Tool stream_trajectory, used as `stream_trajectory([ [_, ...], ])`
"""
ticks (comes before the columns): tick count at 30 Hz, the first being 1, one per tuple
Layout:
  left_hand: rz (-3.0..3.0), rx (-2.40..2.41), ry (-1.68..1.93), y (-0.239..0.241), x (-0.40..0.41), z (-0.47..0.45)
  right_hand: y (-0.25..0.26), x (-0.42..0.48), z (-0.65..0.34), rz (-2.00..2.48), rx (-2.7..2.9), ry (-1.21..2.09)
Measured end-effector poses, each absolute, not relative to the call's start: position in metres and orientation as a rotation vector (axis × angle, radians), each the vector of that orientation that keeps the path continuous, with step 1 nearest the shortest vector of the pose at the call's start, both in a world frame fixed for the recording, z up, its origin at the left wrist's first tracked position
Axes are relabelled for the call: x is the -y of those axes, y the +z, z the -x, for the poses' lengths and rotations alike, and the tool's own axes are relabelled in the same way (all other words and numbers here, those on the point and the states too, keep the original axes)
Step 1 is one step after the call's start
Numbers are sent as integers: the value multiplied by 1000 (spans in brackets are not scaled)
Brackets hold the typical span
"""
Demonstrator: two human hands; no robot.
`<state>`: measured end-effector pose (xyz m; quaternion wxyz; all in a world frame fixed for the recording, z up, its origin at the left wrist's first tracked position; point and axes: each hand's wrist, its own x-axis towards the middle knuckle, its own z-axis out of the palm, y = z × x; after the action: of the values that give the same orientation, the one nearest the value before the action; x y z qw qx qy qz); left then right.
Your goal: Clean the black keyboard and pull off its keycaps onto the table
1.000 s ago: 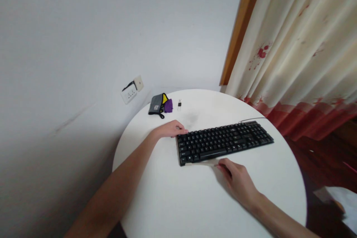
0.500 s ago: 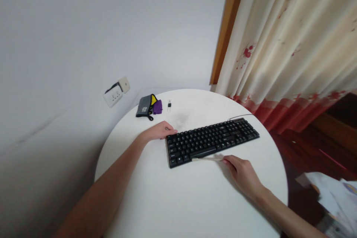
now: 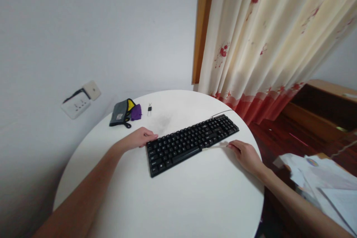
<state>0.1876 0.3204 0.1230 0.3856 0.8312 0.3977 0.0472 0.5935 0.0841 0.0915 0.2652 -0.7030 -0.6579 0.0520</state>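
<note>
A black keyboard point(image 3: 192, 139) lies at a slant on the round white table point(image 3: 178, 200). My left hand point(image 3: 138, 138) is closed at the keyboard's upper left corner, thumb and fingers pinching its edge. Over at the front edge, my right hand point(image 3: 244, 155) pinches the end of a thin, pale stick point(image 3: 216, 146). The stick's far tip meets the keyboard's front edge just right of the space bar; whether that tip has bristles is too small to tell.
Behind my left hand lie a grey pouch point(image 3: 119, 113), a folded purple cloth point(image 3: 136, 112) and a small black-and-clear item point(image 3: 150, 109). The keyboard's cable point(image 3: 221, 112) trails off its far right. A wall socket point(image 3: 76, 105), a curtain point(image 3: 240, 44) and papers point(image 3: 315, 178) surround the table.
The view has swung to the right. Along the keyboard's front edge, my right hand has moved the stick's tip rightward, from the space bar's left end to past its right end. My left hand keeps its hold.
</note>
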Motion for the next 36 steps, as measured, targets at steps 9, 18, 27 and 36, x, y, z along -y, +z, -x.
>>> stream_trajectory([
  [9,-2148,-1002,114,118,-327,-186,95,-84,-663,2176,1656,7],
  [18,-2161,-968,110,120,-328,-186,108,-63,-718,2566,1300,-160],
  [27,-2138,-996,116,122,-325,-189,104,-53,-706,2582,1024,-106],
  [36,-2171,-1002,84,123,-324,-188,99,-50,-664,2451,1125,117],
])
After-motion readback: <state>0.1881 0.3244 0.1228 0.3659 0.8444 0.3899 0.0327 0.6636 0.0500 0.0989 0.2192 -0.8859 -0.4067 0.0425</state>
